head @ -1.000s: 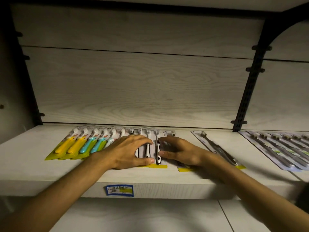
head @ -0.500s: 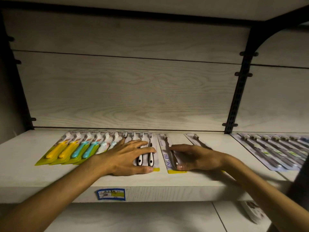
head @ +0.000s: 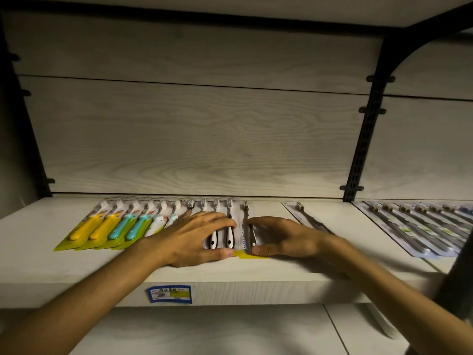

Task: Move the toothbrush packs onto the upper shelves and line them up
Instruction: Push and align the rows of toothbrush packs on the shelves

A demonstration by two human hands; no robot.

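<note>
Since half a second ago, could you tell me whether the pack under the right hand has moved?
Yes. The pack slid left, toward the price label, closing its gap to the panda packs.

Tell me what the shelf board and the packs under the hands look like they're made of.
Shelf board: looks like pale wood-grain laminate, matte; printed grain runs along it, though solid wood can't be ruled out.
Toothbrush packs: seemingly card backing with clear plastic blisters, glossy; glints show over the coloured handles.
Upright: dark, slotted, probably painted metal.
</note>
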